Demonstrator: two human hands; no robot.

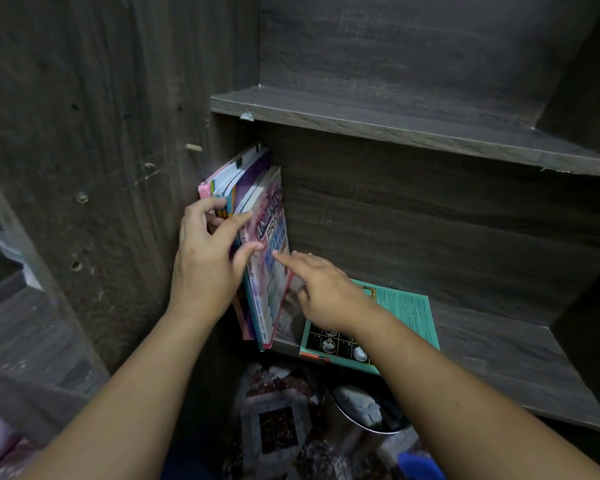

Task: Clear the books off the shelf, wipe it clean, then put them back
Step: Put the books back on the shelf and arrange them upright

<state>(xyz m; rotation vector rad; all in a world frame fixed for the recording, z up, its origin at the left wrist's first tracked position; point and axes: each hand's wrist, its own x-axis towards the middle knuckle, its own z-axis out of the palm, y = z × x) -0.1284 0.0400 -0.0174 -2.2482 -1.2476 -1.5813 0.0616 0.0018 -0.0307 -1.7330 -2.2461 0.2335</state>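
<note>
Several books (253, 188) stand upright at the left end of the dark wooden shelf (492, 355), leaning against the side panel. The outermost one has a pink and purple cover (274, 271). My left hand (205, 265) holds the front edges of these books, fingers spread across their spines and thumb on the pink cover. My right hand (323, 289) touches the pink cover with its index finger stretched out, the other fingers loosely curled. A teal book (402, 313) lies flat on the shelf under my right wrist, jutting over the front edge.
An upper shelf board (395, 126) runs overhead. Below the shelf a metal bucket (361, 414) with a cloth inside stands on a patterned floor (278, 427). A blue object (420, 465) shows at the bottom edge. The wooden side panel (101, 168) is at left.
</note>
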